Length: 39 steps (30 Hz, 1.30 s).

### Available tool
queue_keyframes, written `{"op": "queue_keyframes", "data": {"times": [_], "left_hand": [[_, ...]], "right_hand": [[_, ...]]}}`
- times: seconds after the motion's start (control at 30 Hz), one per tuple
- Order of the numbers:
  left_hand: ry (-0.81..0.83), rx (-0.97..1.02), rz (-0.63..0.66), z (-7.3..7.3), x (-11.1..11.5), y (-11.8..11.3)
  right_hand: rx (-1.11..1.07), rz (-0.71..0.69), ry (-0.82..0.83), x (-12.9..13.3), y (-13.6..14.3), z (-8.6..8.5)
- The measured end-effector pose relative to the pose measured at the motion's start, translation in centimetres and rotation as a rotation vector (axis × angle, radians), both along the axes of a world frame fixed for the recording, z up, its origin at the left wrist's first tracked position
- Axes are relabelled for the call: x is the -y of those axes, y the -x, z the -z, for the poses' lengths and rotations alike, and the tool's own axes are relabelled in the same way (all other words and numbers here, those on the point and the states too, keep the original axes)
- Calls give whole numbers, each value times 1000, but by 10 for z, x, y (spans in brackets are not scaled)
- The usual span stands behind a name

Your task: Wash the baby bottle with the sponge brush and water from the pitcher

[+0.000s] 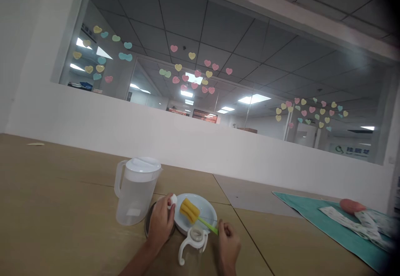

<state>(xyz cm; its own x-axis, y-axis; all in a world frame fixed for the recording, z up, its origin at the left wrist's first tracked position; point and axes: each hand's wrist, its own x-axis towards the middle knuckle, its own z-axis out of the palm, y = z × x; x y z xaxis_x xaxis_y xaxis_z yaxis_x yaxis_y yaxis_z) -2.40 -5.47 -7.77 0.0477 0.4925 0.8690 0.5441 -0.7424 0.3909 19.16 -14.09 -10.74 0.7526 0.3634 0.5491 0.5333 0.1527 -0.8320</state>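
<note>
My left hand [161, 221] is closed around a small white round piece [172, 201], which looks like a cap; most of it is behind my fingers. My right hand [229, 242] has its fingers curled at the end of the green handle of a bottle brush [189, 211]. The brush's yellow sponge head rests over a white bowl [210, 209]. Between my hands, nearest to me, stands a clear bottle [197, 234] with a white two-armed handle ring; its top is uncapped. A dark round plate or lid [149, 222] lies partly under my left hand.
A translucent lidded pitcher [137, 197] stands left of the bowl. On the right, a teal cloth [312, 213] carries a patterned white cloth [346, 224] and a reddish object [352, 206]. A white wall [175, 136] with a window borders the table's far side.
</note>
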Motion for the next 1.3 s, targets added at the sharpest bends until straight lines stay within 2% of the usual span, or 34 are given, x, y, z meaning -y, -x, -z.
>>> {"op": "queue_keyframes", "data": {"times": [0.13, 0.27, 0.37, 0.67, 0.87, 1.3], "left_hand": [[142, -172, -152, -5, -12, 17], [336, -428, -209, -10, -12, 23], [379, -548, -220, -13, -6, 22], [388, -593, -253, -14, -6, 21], [408, -591, -234, -18, -5, 22], [432, -590, -171, -14, -8, 23]], "right_hand": [[-49, 62, 42, 1, -4, 1], [-27, 79, 85, 3, -4, -1], [13, 84, 112, 5, -1, -3], [162, 87, 159, 7, 4, -1], [129, 117, 155, 7, 1, -1], [124, 124, 156, 9, 2, -2]]}}
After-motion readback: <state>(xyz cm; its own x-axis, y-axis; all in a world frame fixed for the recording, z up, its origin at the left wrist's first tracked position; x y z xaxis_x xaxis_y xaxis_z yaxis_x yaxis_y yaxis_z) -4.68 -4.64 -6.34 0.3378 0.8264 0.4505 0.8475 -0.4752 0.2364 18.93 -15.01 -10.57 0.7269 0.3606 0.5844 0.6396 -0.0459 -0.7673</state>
